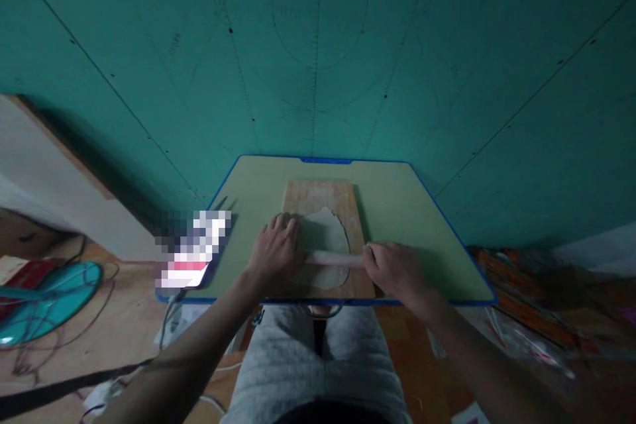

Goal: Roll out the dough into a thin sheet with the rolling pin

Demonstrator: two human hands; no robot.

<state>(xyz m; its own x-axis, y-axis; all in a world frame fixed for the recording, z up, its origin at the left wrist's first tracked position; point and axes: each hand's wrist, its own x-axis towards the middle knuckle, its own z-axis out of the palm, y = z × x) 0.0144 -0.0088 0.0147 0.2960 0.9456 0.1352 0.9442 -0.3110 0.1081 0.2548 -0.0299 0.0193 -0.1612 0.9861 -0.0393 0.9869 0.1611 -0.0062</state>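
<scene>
A pale rolling pin [335, 258] lies crosswise over a thin, flat sheet of dough [325, 232]. The dough is spread on a wooden board [318, 189] dusted with white. My right hand [395, 268] is wrapped round the pin's right end, just past the board's right edge. Over its left end lies my left hand [275, 248], knuckles up and fingers bent at the left rim of the dough; that end of the pin is hidden beneath it.
The board rests on a small light-green table [417, 212] with blue edging. A lit phone or tablet [193, 258], blurred out, stands at its left edge with a cable [167, 321]. A green wall [318, 46] rises behind. Floor clutter includes a turquoise round item [64, 298].
</scene>
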